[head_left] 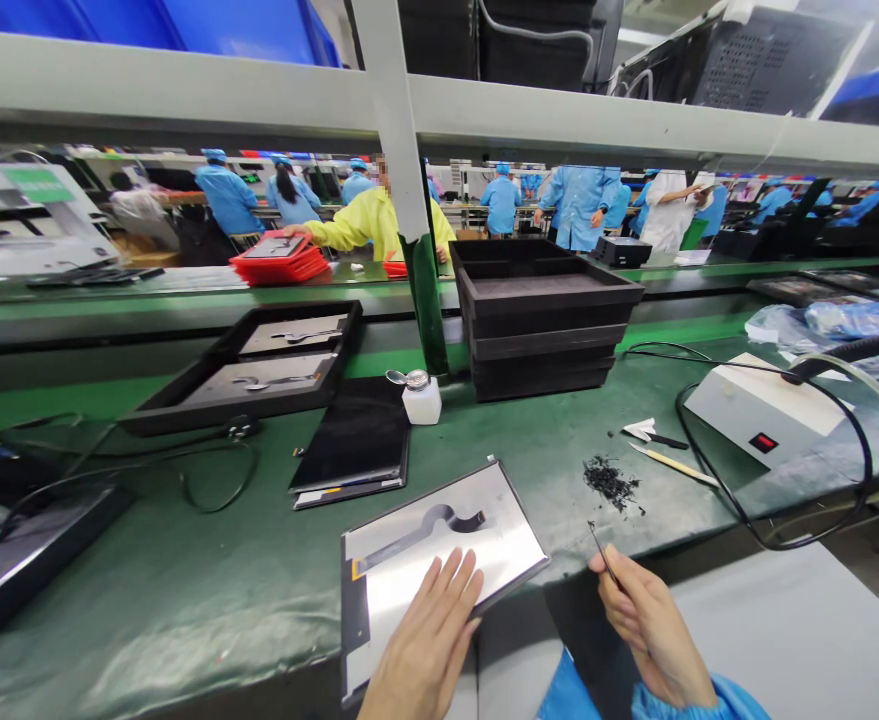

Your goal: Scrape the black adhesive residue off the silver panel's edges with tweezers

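Well, the left hand (428, 635) lay flat, fingers extended, on a screen panel (405, 590) at the table's (244, 560) front edge; the right hand (649, 620) pinched tweezers (602, 552), tips near black scraps (611, 482).

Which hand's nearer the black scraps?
Right. The right hand is on the near side of the scraps, holding a thin tool; the left hand rests on the panel, farther left.

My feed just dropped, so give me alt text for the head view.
Left hand rests on a silvery panel at the edge of a green bench; right hand holds a thin tool near black scraps. Behind: a bottle, stacked trays.
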`<action>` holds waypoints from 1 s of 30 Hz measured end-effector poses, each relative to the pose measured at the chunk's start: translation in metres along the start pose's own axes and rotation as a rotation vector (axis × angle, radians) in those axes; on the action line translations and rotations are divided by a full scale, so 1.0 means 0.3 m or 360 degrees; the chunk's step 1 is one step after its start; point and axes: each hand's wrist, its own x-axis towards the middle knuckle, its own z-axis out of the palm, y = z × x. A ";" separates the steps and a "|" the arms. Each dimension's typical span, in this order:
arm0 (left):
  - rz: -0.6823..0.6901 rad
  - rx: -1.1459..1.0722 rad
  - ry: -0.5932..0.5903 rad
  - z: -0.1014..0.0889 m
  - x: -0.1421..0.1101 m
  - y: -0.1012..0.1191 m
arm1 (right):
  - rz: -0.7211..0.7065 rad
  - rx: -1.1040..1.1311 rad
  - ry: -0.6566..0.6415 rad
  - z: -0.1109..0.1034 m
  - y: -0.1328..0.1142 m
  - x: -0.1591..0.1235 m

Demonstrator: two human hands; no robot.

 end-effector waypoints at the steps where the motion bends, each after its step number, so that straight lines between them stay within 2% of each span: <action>1: -0.0008 -0.0006 0.0014 -0.001 0.000 0.001 | -0.0002 -0.0006 -0.0001 -0.001 -0.002 0.000; 8: -0.0042 -0.0045 0.0034 -0.008 0.014 0.014 | 0.0004 -0.0005 0.0023 0.000 -0.015 -0.001; 14: -0.0105 -0.0043 0.0082 0.009 0.004 0.021 | -0.0001 -0.0001 0.0054 -0.003 -0.023 -0.001; 22: -0.0098 -0.0036 0.0009 0.007 -0.001 0.021 | -0.0012 0.0023 0.0084 -0.003 -0.027 -0.001; 30: -0.0120 -0.0045 0.0082 0.013 0.005 0.027 | -0.0026 0.0016 0.0078 -0.016 -0.021 0.005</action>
